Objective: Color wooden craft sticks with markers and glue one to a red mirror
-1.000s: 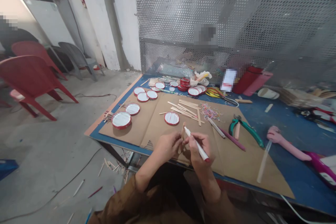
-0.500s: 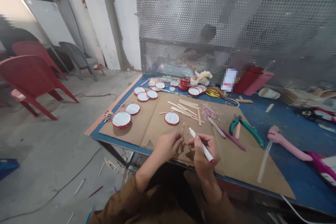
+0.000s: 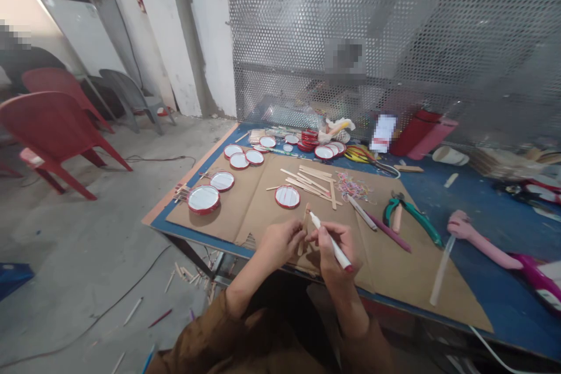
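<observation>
My left hand (image 3: 281, 242) pinches a wooden craft stick (image 3: 305, 222), held upright above the cardboard sheet (image 3: 236, 216). In my right hand (image 3: 336, 248) is a white marker pen (image 3: 332, 241) with a red end, its tip at the upper part of the stick. Beyond the hands lies a round, red-rimmed lid (image 3: 287, 197) with a white inside. More craft sticks (image 3: 309, 181) are strewn behind it, beside a heap of small coloured rubber bands (image 3: 352, 187). A grey pen (image 3: 362, 212) and a purple pen (image 3: 392, 232) lie right of my right hand.
Green-handled pliers (image 3: 414, 216) and a pink glue gun (image 3: 482, 239) lie to the right. At the left stand red-rimmed discs (image 3: 204, 200) with sticks. Behind rises a perforated metal screen (image 3: 298, 29), with a person beyond it. Red chairs (image 3: 65, 140) stand on the floor.
My right hand has shifted slightly left, bringing the marker's tip from beside the craft stick to its upper part. My left hand has stayed in place.
</observation>
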The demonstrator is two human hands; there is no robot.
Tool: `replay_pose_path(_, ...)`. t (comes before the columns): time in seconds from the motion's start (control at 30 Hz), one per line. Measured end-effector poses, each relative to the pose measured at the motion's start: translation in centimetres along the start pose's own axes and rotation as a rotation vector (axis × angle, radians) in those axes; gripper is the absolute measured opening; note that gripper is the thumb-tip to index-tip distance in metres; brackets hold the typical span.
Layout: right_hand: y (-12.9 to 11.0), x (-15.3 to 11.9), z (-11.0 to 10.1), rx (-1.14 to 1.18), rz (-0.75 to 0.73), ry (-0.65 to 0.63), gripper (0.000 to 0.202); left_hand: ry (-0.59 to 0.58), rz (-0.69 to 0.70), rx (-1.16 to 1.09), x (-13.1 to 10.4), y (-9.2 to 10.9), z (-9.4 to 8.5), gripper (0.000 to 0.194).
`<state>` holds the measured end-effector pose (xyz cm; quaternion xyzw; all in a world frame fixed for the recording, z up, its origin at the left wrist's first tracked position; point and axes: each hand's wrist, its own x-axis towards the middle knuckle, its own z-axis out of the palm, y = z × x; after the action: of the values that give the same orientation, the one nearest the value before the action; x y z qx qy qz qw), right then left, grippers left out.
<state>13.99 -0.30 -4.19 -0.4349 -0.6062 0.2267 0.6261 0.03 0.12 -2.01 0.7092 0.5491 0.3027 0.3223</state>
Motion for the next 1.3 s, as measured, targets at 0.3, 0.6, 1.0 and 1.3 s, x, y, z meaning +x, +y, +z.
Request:
replay_pose_path(0.3,0.88,-0.37,-0.12,-0.039,0.001,-0.038,0.013,0.011,-0.003,0.019,0.06,-0.06,0.03,0.015)
replay_pose_path(0.6,0.75,-0.3,-0.13,-0.041,0.006,-0.03,0.014,0.006,-0.013,0.025,0.05,0.18,-0.1,0.016)
replay_pose_path(1.0,0.62,-0.3,-0.18,-0.038,-0.002,-0.033,0.012,0.003,-0.006,0.02,0.08,0.0,0.02,0.017)
replay_pose_path(1.3,0.01,-0.14,-0.01,0.011,0.012,-0.014,0.011,0.011,0.004,0.019,0.05,0.07,-0.07,0.016)
